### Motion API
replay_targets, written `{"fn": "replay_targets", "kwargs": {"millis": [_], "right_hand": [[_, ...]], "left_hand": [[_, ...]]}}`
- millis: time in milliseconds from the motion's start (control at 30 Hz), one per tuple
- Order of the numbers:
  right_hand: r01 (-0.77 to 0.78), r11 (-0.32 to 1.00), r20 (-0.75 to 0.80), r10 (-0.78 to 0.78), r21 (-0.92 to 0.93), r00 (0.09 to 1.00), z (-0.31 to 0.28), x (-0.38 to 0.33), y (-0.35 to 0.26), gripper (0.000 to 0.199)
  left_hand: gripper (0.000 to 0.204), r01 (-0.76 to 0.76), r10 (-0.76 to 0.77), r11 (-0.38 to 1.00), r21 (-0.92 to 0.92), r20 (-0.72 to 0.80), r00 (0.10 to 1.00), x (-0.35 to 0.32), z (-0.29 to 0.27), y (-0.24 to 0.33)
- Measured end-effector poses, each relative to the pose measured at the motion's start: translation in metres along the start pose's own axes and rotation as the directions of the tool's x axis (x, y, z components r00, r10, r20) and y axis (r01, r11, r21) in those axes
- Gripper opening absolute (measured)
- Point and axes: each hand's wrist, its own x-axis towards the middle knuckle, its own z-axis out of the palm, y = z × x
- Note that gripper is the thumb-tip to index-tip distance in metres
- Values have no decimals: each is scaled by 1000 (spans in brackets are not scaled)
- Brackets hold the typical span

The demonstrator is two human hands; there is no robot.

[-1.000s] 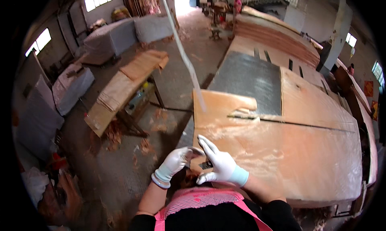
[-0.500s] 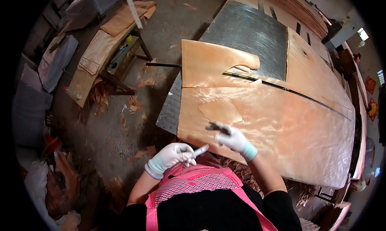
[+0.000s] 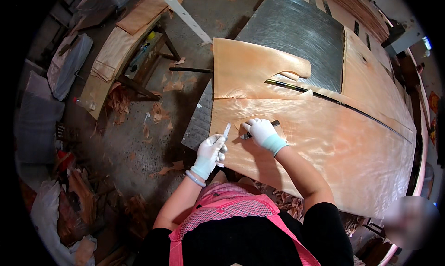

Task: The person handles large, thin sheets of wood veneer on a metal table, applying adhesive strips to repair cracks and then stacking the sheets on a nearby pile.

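A large orange-brown veneer sheet (image 3: 333, 141) lies across the worktable in front of me. My right hand (image 3: 262, 131), in a white glove, presses on it beside a rounded veneer patch (image 3: 259, 121) and grips a thin dark tool (image 3: 274, 123) that lies flat on the sheet. At the sheet's near left edge my left hand (image 3: 211, 151), also gloved, pinches a short pale strip (image 3: 226, 129) that points upward. A second veneer piece (image 3: 250, 71) with a curved cut-out lies just beyond, with a narrow dark gap between the two.
The grey metal tabletop (image 3: 296, 29) shows beyond the veneer. To the left stands a wooden bench stacked with veneer pieces (image 3: 116, 57). Veneer scraps (image 3: 160, 113) litter the concrete floor. Filled bags (image 3: 69, 62) sit at far left. A white pole (image 3: 181, 13) slants across the top.
My right hand has reached forward onto the rounded patch with the dark tool. My left hand has risen from near my body to the sheet's edge, still holding the pale strip.
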Motion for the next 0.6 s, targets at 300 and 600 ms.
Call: {"fn": "replay_targets", "kwargs": {"millis": [300, 600], "right_hand": [[38, 999, -7, -38, -21, 999, 3, -7, 0, 42], [89, 994, 56, -85, -71, 995, -18, -3, -10, 72]], "left_hand": [[18, 70, -40, 938, 341, -93, 995, 65, 28, 0], [21, 93, -42, 915, 393, -137, 990, 73, 21, -7]]}}
